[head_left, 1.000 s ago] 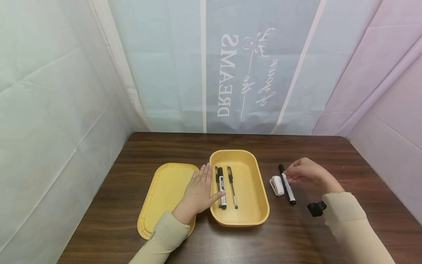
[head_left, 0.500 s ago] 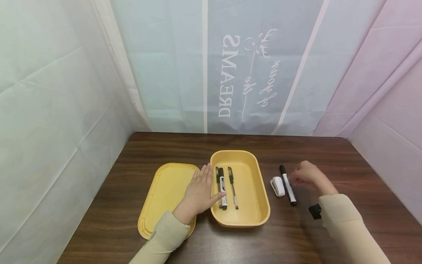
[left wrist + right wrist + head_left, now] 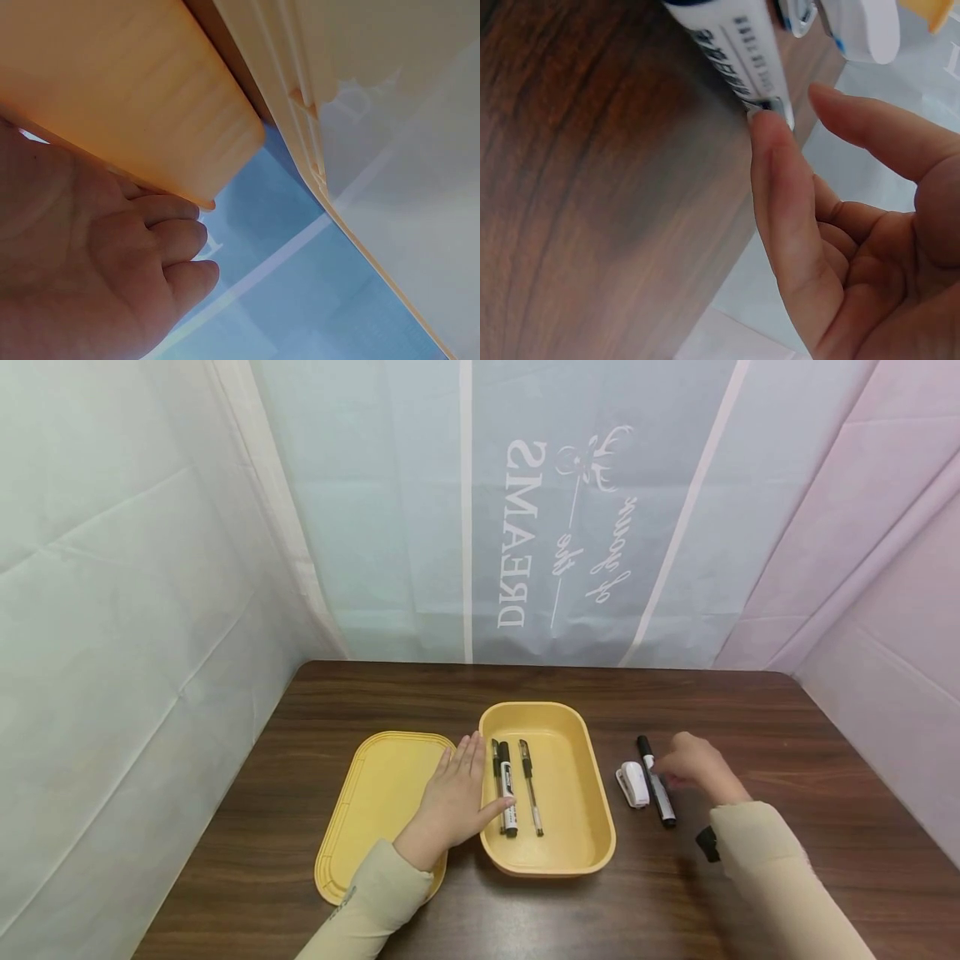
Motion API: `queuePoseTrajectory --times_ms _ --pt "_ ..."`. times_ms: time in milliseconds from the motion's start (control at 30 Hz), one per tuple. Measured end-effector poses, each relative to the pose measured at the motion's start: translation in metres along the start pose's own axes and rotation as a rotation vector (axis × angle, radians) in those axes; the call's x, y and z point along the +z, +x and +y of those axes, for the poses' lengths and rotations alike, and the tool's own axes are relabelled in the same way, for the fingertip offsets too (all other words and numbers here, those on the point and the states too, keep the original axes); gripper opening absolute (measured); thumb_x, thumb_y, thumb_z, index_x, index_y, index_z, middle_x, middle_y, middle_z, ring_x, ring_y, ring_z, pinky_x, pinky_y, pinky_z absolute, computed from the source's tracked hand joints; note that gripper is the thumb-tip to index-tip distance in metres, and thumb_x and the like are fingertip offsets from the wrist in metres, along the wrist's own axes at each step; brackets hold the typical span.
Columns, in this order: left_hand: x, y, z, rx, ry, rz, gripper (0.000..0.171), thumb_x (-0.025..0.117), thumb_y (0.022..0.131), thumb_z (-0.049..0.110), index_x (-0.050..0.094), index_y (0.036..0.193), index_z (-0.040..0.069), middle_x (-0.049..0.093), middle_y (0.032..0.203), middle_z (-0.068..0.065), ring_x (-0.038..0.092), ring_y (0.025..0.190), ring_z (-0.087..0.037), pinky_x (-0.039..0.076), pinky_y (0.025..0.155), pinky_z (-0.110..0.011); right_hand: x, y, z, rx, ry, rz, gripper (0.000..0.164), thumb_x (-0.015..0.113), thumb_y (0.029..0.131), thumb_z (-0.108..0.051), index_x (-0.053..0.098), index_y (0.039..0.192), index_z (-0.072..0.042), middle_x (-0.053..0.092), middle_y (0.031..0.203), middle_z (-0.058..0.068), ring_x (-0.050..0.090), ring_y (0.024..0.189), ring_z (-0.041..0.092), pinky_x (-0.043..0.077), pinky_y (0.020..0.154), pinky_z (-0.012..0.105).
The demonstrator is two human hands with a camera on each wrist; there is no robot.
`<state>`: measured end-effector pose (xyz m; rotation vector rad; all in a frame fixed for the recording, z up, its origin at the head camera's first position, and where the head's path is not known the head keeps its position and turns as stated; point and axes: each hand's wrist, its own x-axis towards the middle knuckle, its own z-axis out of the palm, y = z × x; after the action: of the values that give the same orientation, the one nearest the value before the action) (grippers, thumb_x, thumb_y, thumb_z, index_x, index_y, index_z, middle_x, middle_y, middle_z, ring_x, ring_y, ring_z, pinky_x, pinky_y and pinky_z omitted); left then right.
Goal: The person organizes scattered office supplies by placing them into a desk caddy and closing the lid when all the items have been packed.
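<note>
In the head view my left hand [image 3: 447, 806] lies with straight fingers along the left rim of the yellow box [image 3: 573, 852], its thumb reaching over the edge. Inside the box are a black-and-white marker [image 3: 507, 785] and two gel pens, one [image 3: 532, 789] set apart to the right. My right hand [image 3: 697, 767] is at another black-and-white marker [image 3: 658, 793] on the table. The right wrist view has the index fingertip [image 3: 769, 135] at this marker, apparently touching it, while the thumb stays apart. Left of that marker sits a white stapler [image 3: 633, 784].
A yellow lid [image 3: 382, 802] lies flat on the dark wooden table [image 3: 405, 693], left of the box and partly under the left forearm. Fabric curtains [image 3: 375, 527] stand behind the table and on both sides.
My right hand first lifts off the marker to the right, then comes back to it, a little lower. The left hand keeps its place on the box.
</note>
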<state>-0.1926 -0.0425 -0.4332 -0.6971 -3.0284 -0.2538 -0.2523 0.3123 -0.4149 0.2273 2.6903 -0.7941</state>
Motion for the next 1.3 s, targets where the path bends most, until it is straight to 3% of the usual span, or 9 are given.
queuePoseTrajectory --times_ms 333,800,1033,1300 --pt "-0.0019 0.0002 0.0004 0.005 0.011 0.001 0.091 0.039 0.092 0.062 0.018 0.147 -0.007 0.015 0.154 -0.020 0.015 0.142 -0.032 0.015 0.114 -0.045 0.0055 0.0015 -0.0013 0.004 -0.069 -0.014 0.022 0.068 0.078 -0.007 0.054 0.081 0.010 0.057 0.064 0.012 0.060 0.053 0.017 0.054 0.052 0.028" --pt "-0.0040 0.0006 0.0007 0.000 0.005 -0.010 0.091 0.038 0.092 0.063 0.018 0.147 -0.006 0.015 0.154 -0.020 0.013 0.142 -0.031 0.015 0.114 -0.045 0.0077 0.0057 -0.0004 0.007 -0.056 -0.024 0.017 0.067 0.075 -0.005 0.055 0.065 0.001 0.057 0.058 0.009 0.059 0.050 0.015 0.054 0.051 0.028" --pt "-0.0037 0.0018 -0.0002 0.005 0.008 0.001 0.091 0.038 0.092 0.063 0.019 0.147 -0.007 0.016 0.154 -0.021 0.016 0.142 -0.032 0.016 0.113 -0.045 0.0054 0.0074 -0.0010 0.020 -0.062 -0.031 0.019 0.067 0.076 -0.005 0.054 0.076 0.009 0.056 0.062 0.012 0.060 0.051 0.017 0.055 0.052 0.029" --pt "-0.0062 0.0020 0.0001 -0.005 -0.003 -0.016 0.091 0.037 0.092 0.064 0.017 0.148 -0.006 0.013 0.155 -0.020 0.013 0.142 -0.031 0.013 0.114 -0.045 0.0053 0.0095 -0.0008 0.020 -0.054 -0.039 0.016 0.066 0.075 -0.005 0.056 0.068 0.005 0.057 0.060 0.011 0.059 0.051 0.016 0.055 0.051 0.028"
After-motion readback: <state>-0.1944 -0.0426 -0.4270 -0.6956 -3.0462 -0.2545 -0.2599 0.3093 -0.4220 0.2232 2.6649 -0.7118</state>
